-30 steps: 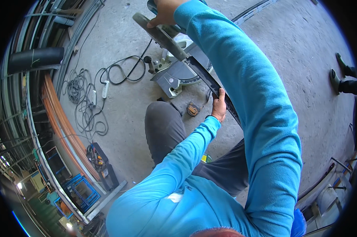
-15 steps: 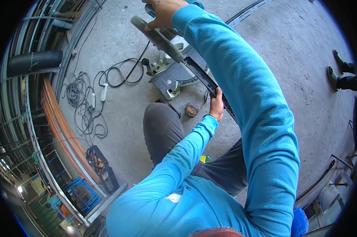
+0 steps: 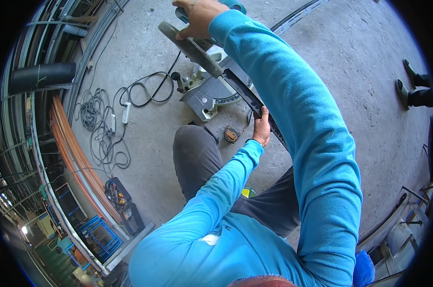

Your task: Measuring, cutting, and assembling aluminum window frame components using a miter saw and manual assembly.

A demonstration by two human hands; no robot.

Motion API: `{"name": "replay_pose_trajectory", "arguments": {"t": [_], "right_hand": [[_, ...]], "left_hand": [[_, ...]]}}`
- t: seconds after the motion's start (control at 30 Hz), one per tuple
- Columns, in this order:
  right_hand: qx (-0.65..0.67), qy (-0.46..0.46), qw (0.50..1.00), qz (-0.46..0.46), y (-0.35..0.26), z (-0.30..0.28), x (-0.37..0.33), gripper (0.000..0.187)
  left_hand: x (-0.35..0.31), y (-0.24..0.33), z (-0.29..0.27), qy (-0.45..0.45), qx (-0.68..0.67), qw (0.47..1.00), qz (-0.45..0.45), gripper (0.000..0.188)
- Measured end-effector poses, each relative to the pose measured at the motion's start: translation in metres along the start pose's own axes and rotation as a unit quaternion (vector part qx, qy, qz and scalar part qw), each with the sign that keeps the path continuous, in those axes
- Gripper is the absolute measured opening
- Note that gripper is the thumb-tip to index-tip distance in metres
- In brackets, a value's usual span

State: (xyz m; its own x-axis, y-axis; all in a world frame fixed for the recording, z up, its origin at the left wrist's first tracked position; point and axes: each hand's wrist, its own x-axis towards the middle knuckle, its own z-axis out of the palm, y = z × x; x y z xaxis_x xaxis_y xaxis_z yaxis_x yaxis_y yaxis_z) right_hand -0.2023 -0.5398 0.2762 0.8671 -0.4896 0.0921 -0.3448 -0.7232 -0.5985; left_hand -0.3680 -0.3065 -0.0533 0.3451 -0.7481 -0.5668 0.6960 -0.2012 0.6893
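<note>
My left hand [image 3: 261,127] is closed around a long dark channel-shaped bar [image 3: 245,91], thumb on top. The bar slants across the bed of a mitre saw [image 3: 211,95] standing on the floor, and my right sleeve covers its lower end. At the top edge, my right hand [image 3: 199,18] is closed on the saw's teal handle, partly cut off by the picture's edge. Its thumb rests near the round grey blade guard [image 3: 190,50]. A tape measure [image 3: 231,134] lies on the floor beside my left hand, close to my knee.
Black cable and tangled grey cord with a white power strip [image 3: 126,113] lie left of the saw. Stacked pipes and orange-brown lengths [image 3: 77,158] line the left side, with an open toolbox [image 3: 123,203] nearby. A person's feet [image 3: 403,94] show at right.
Almost nothing differs. My right hand and the saw head appear shifted very slightly; my left hand keeps its grip on the bar.
</note>
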Motion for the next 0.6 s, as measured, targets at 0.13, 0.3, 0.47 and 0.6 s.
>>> {"name": "replay_pose_trajectory", "arguments": {"t": [0.13, 0.3, 0.47, 0.6], "right_hand": [[0.006, -0.001, 1.000, 0.003, -0.001, -0.001, -0.003, 0.092], [0.022, 0.007, 1.000, -0.001, 0.000, -0.002, -0.009, 0.092], [0.033, 0.009, 0.999, -0.005, 0.003, 0.002, -0.009, 0.093], [0.035, 0.026, 0.999, -0.022, 0.006, 0.006, -0.008, 0.093]], "left_hand": [[0.004, -0.003, -0.003, -0.015, -0.005, 1.000, 0.002, 0.069], [0.010, -0.015, -0.013, -0.030, 0.003, 1.000, 0.007, 0.069], [0.016, -0.024, -0.019, -0.038, 0.014, 0.999, 0.017, 0.070], [0.018, -0.027, -0.022, -0.041, -0.001, 0.999, 0.015, 0.071]]}}
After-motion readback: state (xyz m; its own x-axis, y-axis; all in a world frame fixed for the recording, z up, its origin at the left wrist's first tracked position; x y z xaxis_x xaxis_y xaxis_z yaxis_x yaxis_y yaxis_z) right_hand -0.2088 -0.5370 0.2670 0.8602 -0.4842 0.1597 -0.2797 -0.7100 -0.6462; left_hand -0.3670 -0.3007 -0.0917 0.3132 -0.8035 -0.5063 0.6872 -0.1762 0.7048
